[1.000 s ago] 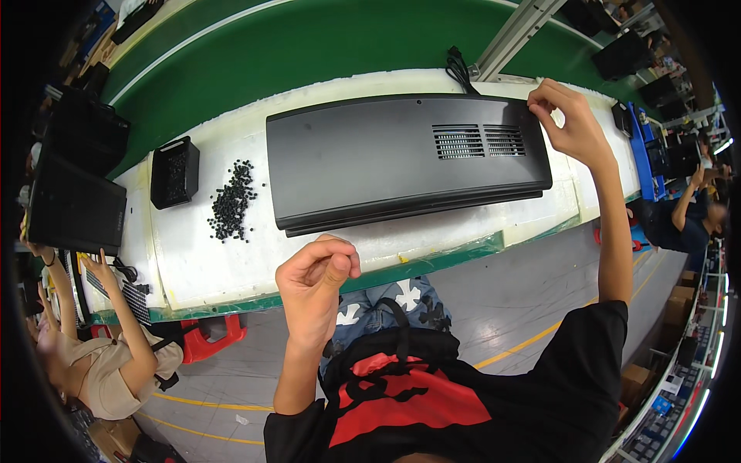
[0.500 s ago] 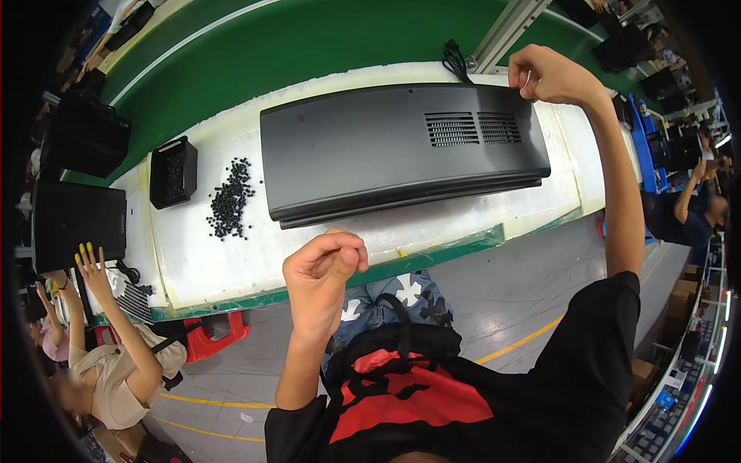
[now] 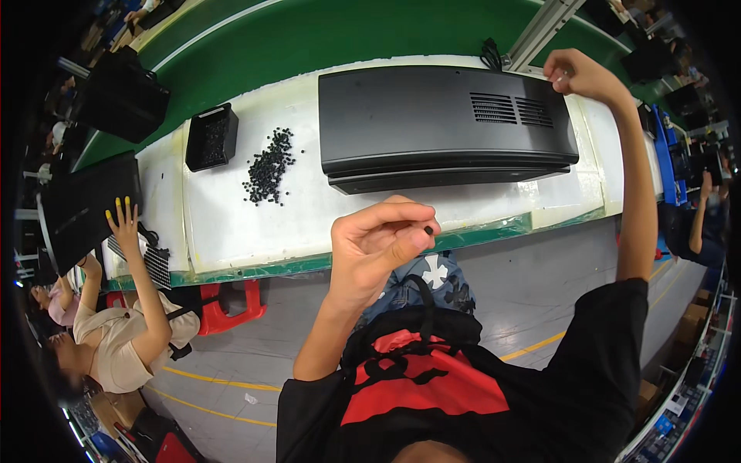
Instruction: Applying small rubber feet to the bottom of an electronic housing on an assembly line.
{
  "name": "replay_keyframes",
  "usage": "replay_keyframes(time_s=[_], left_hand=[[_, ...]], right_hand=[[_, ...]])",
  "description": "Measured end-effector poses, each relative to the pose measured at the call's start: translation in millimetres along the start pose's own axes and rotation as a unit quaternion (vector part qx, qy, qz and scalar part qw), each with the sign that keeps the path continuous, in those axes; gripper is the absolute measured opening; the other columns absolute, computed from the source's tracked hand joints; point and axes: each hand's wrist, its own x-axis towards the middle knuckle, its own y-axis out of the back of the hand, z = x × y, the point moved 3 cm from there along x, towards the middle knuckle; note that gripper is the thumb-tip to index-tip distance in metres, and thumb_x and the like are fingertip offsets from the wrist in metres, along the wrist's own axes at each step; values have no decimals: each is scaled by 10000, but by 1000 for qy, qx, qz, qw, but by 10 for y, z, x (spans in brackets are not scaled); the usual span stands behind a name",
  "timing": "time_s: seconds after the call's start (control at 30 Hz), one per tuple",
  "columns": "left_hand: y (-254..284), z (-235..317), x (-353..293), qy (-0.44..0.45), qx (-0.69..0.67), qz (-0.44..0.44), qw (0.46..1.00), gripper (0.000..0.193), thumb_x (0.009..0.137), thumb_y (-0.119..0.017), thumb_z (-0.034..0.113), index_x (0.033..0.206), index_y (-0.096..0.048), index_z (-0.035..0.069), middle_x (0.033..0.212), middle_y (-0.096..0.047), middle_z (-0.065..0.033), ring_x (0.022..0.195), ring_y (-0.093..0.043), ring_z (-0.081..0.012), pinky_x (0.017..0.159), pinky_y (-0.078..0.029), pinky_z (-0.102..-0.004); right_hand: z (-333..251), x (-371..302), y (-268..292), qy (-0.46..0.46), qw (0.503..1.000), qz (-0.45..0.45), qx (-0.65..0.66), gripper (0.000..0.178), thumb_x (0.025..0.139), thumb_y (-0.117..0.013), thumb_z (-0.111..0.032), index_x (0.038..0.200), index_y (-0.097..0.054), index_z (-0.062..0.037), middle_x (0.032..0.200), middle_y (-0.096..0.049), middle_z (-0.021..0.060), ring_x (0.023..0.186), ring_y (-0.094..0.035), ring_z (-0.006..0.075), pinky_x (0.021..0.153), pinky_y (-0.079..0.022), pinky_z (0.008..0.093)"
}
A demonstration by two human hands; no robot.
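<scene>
In front of the bench edge my left hand (image 3: 377, 248) is closed in a pinch. A small black piece (image 3: 429, 230) shows between its thumb and forefinger. My right hand (image 3: 588, 77) is at the far right corner of a long black housing (image 3: 401, 116), its fingers curled together; whatever is in them is hidden. The housing lies on the white bench top and has two slotted vents (image 3: 494, 108) near its right end. To its left is a loose pile of small black pieces (image 3: 268, 167). Beyond the pile, a black bin (image 3: 211, 137) holds more such pieces.
A co-worker at the left raises a hand (image 3: 126, 228) by a dark panel (image 3: 91, 208). Behind the housing are a black cable (image 3: 491, 54) and a metal post (image 3: 544, 31). A red stool (image 3: 231, 307) stands below the bench's front edge (image 3: 324, 262).
My left hand has moved right and up, and the small black piece now shows in its pinch. The whole view has shifted, while my right hand stays by the housing's far right corner.
</scene>
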Motion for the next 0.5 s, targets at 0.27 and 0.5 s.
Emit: replay_keyframes(time_s=[0.27, 0.5], left_hand=[[62, 1, -26, 15, 41, 26, 999, 226, 878, -727, -13, 1079, -631, -50, 945, -673, -134, 837, -669, -184, 753, -559, -296], [-18, -38, -1, 21, 98, 43, 994, 236, 862, -740, -38, 1065, -623, -66, 955, -674, -125, 848, -686, -171, 769, -579, -282]], right_hand=[[-1666, -1413, -1200, 442, 861, 239, 79, 201, 732, -752, 25, 925, -700, 5, 882, -687, 92, 774, -657, 208, 678, -516, 312], [-1746, -1362, -1425, 502, 826, 240, 90, 276, 630, -812, 31, 881, -703, -12, 834, -668, 75, 717, -647, 251, 647, -525, 340]])
